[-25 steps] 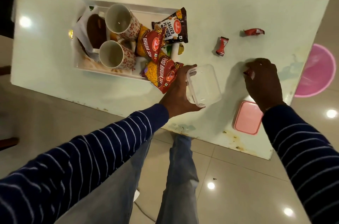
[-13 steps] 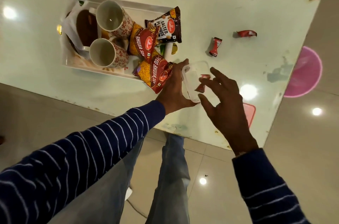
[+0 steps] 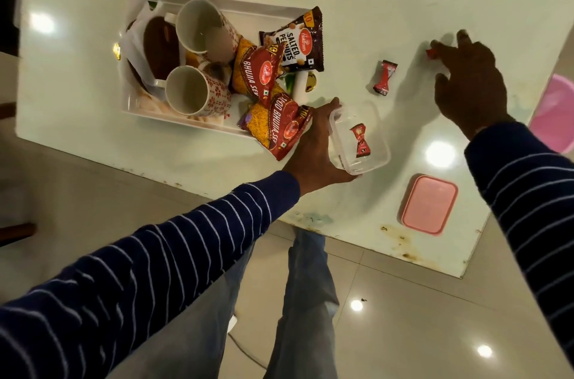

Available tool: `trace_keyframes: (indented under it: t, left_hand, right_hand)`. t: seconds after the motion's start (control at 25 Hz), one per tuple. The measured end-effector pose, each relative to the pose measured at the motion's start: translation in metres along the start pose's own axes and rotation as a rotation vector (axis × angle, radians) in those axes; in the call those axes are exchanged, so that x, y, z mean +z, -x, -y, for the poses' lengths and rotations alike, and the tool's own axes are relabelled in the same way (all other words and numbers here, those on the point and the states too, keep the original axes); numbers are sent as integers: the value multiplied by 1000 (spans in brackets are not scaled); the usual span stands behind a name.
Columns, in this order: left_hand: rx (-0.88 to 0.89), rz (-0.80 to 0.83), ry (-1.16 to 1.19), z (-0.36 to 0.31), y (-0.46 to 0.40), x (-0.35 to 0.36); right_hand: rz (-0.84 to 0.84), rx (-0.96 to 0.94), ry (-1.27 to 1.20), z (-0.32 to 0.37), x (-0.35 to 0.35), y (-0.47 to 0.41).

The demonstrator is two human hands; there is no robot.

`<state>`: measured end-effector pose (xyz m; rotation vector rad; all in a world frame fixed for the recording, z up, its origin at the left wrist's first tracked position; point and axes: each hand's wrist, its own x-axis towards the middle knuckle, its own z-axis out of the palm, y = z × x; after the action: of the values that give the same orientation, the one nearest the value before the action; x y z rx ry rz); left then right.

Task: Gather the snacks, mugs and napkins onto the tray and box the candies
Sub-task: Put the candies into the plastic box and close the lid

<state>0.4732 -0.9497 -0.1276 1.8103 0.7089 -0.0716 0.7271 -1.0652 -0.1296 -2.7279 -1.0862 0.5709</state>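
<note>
Left hand (image 3: 313, 145) is clamping clear box (image 3: 360, 136) steady w/ 1 candy (image 3: 360, 141) inside; right hand (image 3: 469, 80), fingers apart, is reaching far candy (image 3: 430, 52) at its fingertips

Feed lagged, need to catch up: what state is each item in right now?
Clear box: open, steadied by left hand, one candy inside.
Pink lid: off, flat on table.
Middle candy: loose on table.
Far candy: at right hand fingertips.
Mugs: empty, on tray.

Navy white-striped sleeves (image 3: 186, 242), grey-blue jeans (image 3: 306, 301)
</note>
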Motion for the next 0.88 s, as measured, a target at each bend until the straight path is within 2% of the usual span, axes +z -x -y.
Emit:
trace_keyframes:
  t: [0.16,0.32,0.4,0.52,0.72,0.8,0.88]
  left_hand:
    - [37,-17,-76,3,-3,0]
    - [76,-57,-185,2,-11,0]
    - [100,-92,-196,-1,-14,1]
    - [115,-111,-187,-5,-16,3]
    - [68,-81,-141,-4,-18,2]
    - [60,-81,-97,0,-16,0]
    - [39,-76,-62,3,-12,2]
  right_hand:
    - [-78,81,-76,-3,13,24]
    - [-275,344,-491,23,4,63]
    - [-328,348,-626,55,-7,84]
    - [-235,210,-652,99,-11,116]
    - [-318,262,-646,86,-13,78]
    - [-211,174,-591,71,-7,47]
    - [12,49,-456,59,7,22]
